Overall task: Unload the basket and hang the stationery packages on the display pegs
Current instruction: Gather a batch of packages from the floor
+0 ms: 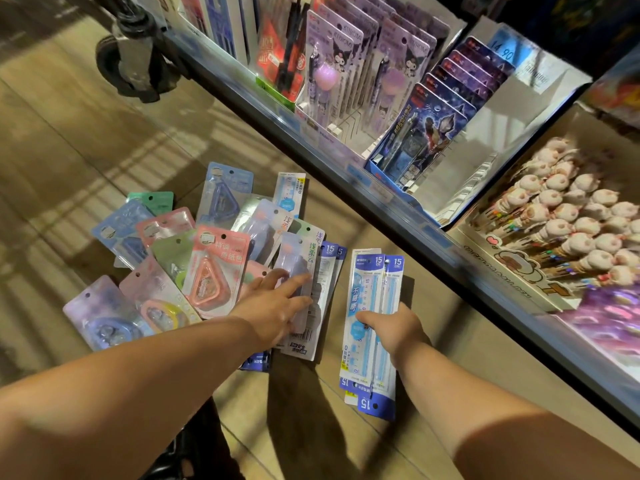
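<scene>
A loose pile of stationery packages lies spread on the wooden floor: pink, blue, green and purple blister packs of correction tape, plus blue 15 cm ruler packs. My left hand reaches into the pile with straight fingers, which rest on a clear blister pack and the ruler packs beneath it. My right hand grips a small stack of ruler packs just right of the pile, thumb on top. No basket is in view.
A low display shelf runs diagonally along the right. It holds purple character pen packs, dark blue pen packs and a tray of plush-topped pens. A cart wheel stands at the top left.
</scene>
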Action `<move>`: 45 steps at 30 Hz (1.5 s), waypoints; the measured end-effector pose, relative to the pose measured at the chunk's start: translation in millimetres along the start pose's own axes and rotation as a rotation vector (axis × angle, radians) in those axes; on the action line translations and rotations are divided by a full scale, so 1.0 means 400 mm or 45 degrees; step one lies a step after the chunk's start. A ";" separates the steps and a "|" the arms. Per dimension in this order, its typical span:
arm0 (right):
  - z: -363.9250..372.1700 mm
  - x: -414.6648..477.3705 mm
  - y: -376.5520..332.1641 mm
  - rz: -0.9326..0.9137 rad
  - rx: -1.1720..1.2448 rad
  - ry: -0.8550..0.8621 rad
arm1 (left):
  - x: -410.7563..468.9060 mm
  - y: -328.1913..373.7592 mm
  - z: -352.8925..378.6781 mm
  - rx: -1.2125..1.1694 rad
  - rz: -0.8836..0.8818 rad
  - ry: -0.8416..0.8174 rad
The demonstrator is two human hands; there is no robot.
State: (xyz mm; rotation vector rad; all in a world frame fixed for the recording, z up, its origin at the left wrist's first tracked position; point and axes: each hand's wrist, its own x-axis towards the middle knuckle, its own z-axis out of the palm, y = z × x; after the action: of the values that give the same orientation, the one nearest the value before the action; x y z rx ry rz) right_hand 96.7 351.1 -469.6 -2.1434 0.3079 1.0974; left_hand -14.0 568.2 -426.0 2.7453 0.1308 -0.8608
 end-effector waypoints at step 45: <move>-0.327 -0.590 -0.366 -1.116 0.576 0.255 | -0.242 0.423 -0.517 -2.167 0.064 0.327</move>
State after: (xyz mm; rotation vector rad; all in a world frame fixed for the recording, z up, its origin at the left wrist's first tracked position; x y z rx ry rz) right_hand 105.0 345.3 -162.9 -1.6790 -0.2678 0.2709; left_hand 47.5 461.1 -170.1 1.1880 0.5272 -0.1066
